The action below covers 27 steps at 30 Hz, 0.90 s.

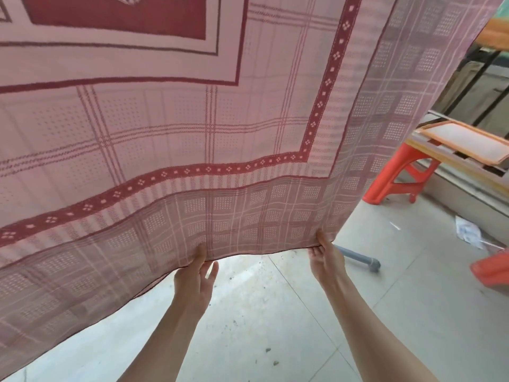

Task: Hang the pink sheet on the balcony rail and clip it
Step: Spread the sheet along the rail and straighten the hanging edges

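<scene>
Head view. The sheet (170,128) hangs spread in front of the person, filling the upper and left parts of the view; its top edge lies out of frame, so whether it sits on the rail (479,70), glimpsed at the far right, cannot be told. No clip is visible. The left hand (197,274) pinches the lower hem, thumb in front and fingers behind the cloth. The right hand (326,257) pinches the same hem near the bottom right corner, thumb over the edge. Between the two hands the hem runs almost taut, well above the floor (275,312). To the right stand an orange stool (396,177) carrying boards (465,144), with a grey pipe (358,257) lying on the floor just beyond the right hand.

Risks, as judged: a hard downward tug on the hem could drag an unclipped sheet off its support; releasing the hem could let it brush the dusty floor; the free right edge could snag on the boards.
</scene>
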{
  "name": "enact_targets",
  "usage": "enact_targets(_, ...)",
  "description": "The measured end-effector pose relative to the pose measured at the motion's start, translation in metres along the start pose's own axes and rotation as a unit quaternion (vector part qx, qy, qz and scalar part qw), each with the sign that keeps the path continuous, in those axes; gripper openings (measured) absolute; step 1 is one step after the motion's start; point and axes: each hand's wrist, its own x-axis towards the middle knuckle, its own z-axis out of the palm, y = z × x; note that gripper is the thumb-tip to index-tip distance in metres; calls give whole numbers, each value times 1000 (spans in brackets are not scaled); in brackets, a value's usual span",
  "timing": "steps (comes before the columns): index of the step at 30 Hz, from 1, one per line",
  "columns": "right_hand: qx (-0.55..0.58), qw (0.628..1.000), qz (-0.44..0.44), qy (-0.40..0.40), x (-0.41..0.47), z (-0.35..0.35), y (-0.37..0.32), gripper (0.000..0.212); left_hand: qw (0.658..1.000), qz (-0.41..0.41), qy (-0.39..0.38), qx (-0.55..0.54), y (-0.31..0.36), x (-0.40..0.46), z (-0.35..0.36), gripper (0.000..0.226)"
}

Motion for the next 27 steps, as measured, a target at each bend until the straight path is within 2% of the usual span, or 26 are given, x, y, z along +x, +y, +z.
enact_targets(5,11,995,46,-84,17,-12,-3,17,999,-1,-43,17,-45,5,26,8)
enact_targets(13,7,974,112,-198,54,-15,-6,36,996,36,-42,72,-127,5,89,7)
enact_targets(15,22,968,138,-208,63,-14,-9,37,995,61,-20,82,-144,7,102,6)
enact_targets(21,123,946,226,-197,85,-19,-24,27,992,113,52,18,-144,19,115,3)
enact_targets(25,175,932,240,-206,106,-23,-31,47,988,125,90,-29,-142,30,126,2)
enact_targets(27,165,937,223,-214,114,-24,-33,43,988,126,78,-45,-143,35,133,2)
